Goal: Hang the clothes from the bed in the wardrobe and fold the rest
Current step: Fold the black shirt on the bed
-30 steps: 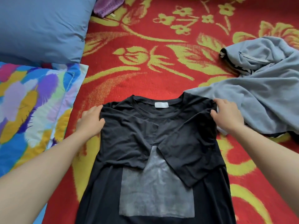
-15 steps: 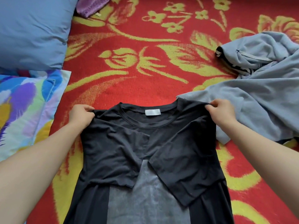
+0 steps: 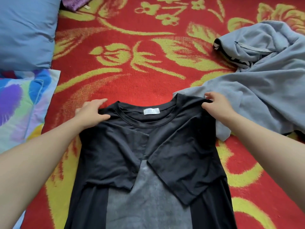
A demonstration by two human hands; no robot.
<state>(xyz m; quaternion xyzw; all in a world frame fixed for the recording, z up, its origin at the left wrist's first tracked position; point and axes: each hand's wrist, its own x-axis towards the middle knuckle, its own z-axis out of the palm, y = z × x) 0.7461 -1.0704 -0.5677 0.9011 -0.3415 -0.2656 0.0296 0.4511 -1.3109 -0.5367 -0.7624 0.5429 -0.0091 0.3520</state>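
Currently, in the head view, the black short-sleeved cotton T-shirt [image 3: 165, 138] is lying flat on the red-and-yellow floral bed cover [image 3: 148, 83], collar far, long axis running toward the person. The left hand [image 3: 91, 113] and right hand [image 3: 217, 107] are each pinching one shoulder.

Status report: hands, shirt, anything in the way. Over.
Left hand and right hand each pinch a shoulder of the black T-shirt. Sleeves folded in, flat on bedspread. Grey garment touches the shoulder by the right hand.
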